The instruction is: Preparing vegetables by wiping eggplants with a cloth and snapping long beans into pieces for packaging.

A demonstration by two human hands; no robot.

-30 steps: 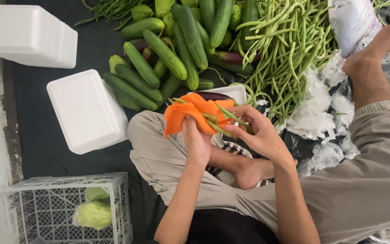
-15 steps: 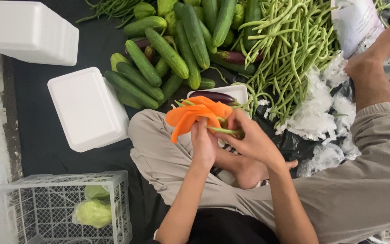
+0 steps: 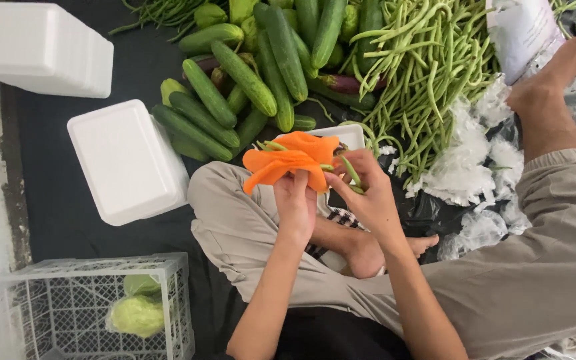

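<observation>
left hand [image 3: 296, 200] raised, clenched on orange bag [image 3: 288, 163] | right hand [image 3: 368, 197] beside bag, pinching beans [image 3: 349, 170]

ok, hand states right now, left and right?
Left hand: closed on the orange bag.
Right hand: closed, pinching green beans at the bag's mouth.

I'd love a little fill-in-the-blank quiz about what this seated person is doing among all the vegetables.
1. The left hand holds a bunched plastic bag whose colour is ____.
2. The right hand pinches a few long green ____ beside that bag.
3. The white crate at lower left holds a pale green ____.
4. Between the foam boxes and the pile of beans lies a heap of dark green ____.

Missing words: orange; beans; cabbage; cucumbers
</observation>
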